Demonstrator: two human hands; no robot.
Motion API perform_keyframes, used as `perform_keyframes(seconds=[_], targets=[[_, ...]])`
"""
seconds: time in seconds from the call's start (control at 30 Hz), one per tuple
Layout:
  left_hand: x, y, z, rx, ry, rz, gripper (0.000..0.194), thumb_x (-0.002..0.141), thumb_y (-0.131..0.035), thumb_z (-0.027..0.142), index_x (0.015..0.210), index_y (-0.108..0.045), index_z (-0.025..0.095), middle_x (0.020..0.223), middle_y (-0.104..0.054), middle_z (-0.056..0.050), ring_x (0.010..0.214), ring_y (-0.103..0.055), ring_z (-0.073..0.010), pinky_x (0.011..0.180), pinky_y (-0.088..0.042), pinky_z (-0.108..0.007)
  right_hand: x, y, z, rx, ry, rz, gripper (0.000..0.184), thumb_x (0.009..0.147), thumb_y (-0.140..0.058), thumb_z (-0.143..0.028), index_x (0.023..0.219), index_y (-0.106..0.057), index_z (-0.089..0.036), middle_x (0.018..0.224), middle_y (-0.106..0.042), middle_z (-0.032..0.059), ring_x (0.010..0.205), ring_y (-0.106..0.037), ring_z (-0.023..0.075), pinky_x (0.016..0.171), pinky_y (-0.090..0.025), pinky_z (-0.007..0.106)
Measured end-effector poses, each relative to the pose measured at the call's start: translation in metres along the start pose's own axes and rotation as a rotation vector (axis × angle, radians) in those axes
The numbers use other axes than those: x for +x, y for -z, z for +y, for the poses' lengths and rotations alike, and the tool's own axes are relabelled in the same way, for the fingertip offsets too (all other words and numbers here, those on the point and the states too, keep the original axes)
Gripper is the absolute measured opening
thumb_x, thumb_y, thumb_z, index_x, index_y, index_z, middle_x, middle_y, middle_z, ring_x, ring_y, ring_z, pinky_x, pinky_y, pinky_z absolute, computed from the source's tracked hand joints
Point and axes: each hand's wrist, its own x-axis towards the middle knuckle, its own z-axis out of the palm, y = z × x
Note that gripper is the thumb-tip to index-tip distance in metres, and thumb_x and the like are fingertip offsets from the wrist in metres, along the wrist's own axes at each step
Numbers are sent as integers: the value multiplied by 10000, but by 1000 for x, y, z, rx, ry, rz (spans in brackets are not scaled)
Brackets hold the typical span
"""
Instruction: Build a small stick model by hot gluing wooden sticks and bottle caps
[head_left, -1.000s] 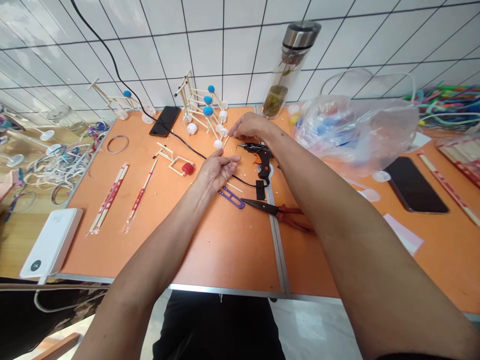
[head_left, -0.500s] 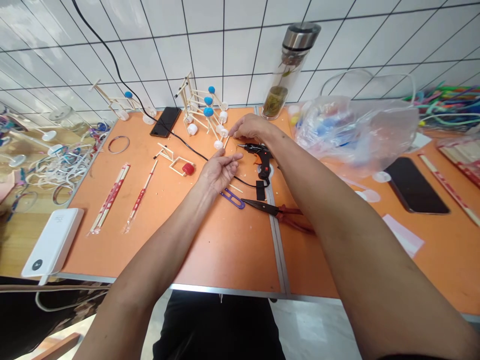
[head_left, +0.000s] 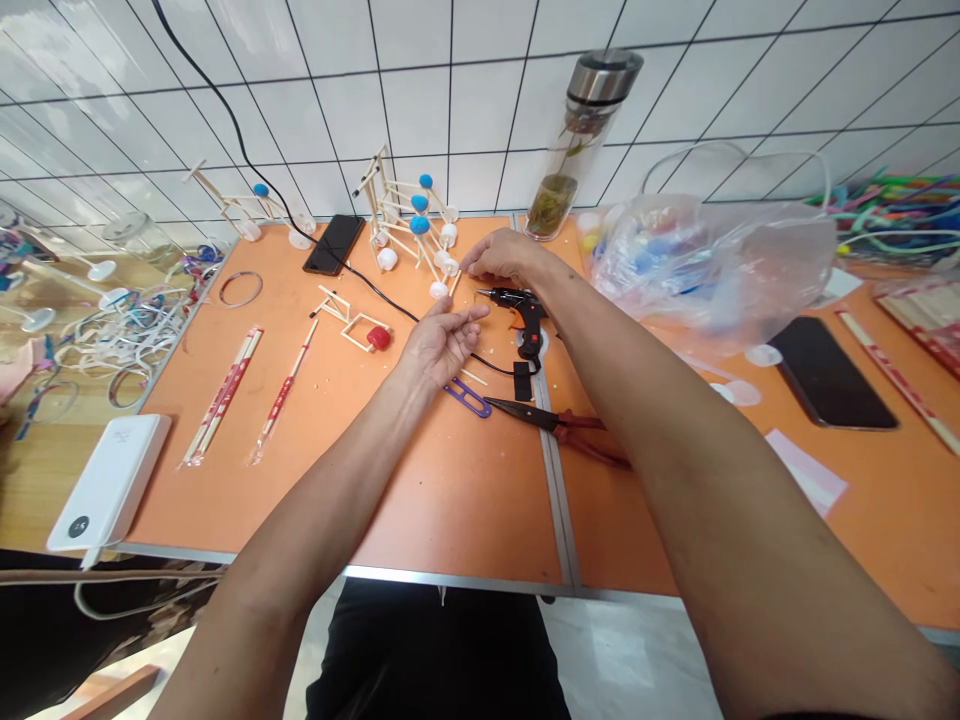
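My left hand lies palm up over the table, fingers loosely stretched to the right. Its thumb is by the lower end of a short wooden stick; whether it touches the stick I cannot make out. Reaching in from the right, my right hand has its fingertips pinched at the stick's upper end. Close to both hands stands a frame of wooden sticks with white wheels and blue caps. A black glue gun lies just below my right hand, its nozzle pointing left.
Red-handled pliers and a purple plastic piece lie below my hands. A smaller stick frame with a red cap is on the left. The glue gun's black cord crosses the table. Behind stand a glass bottle and a plastic bag.
Both hands keep nearly the same pose at the stick. The whole view has shifted very slightly; nothing on the table has visibly moved.
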Motion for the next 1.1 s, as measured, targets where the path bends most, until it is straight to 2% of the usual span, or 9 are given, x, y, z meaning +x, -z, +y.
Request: perform_keyframes(seconds=[0.13,0.23,0.37,0.5,0.6,0.73,0.8,0.9,1.1], targets=[[-4,-2,-1,-8,8,-8,597,1034,-457,-83,1557,-457,203,871,-795,-23,493,-633,-81,523,-520,-120,-2,-1,4,79,-34,-4,136,848,-849,-58,833,-779,-174,563,-592,-35,540,-508,108,519,-411,228],[-10,-4,-2,4,-3,-32,568,1049,-468,-70,1558,-429,179,856,-799,-33,491,-633,-83,524,-524,-122,-7,1,4,107,-10,26,190,841,-844,-54,764,-719,-174,552,-578,-37,530,-491,93,492,-357,219],[-20,-6,-2,4,-7,-53,507,1063,-471,-50,1517,-440,175,840,-797,-22,488,-633,-76,540,-530,-121,-17,3,-2,165,59,149,268,769,-888,-29,711,-676,-182,582,-614,-14,559,-526,101,489,-364,216],[-26,-4,-2,36,-24,-72,416,1051,-493,-35,1423,-520,147,823,-795,-29,486,-645,-77,546,-529,-131,-32,4,-9,207,145,222,308,728,-879,5,668,-646,-188,579,-590,-19,570,-521,103,522,-405,232],[-34,3,-2,111,-47,-19,334,1011,-488,-61,1274,-581,123,754,-773,-33,473,-637,-74,532,-511,-136,-44,4,-12,78,190,293,258,742,-844,-1,678,-678,-190,625,-631,-8,638,-595,140,622,-514,277],[-49,19,0,253,-140,10,287,938,-552,-46,1150,-638,128,751,-781,-32,469,-623,-81,486,-492,-169,-50,-5,-12,-249,223,317,169,780,-791,-30,740,-756,-190,829,-800,66,853,-747,236,862,-626,371],[-55,29,3,289,-266,40,260,911,-586,-7,1113,-668,136,760,-782,-18,467,-606,-81,459,-472,-180,-51,-11,-14,-387,213,332,157,791,-783,-44,820,-804,-197,968,-855,97,957,-780,276,915,-641,396],[-61,41,8,323,-409,92,236,876,-619,33,1069,-689,149,756,-773,10,467,-594,-77,445,-447,-184,-56,-16,-16,-508,181,359,256,803,-765,-27,956,-855,-211,1131,-877,114,1057,-797,310,940,-654,421],[-58,50,5,409,-526,67,214,867,-618,71,1023,-733,162,765,-763,27,455,-573,-64,428,-411,-180,-63,-4,-17,-609,71,333,319,921,-669,-33,1130,-881,-148,1247,-858,161,1187,-805,315,1004,-623,414]])
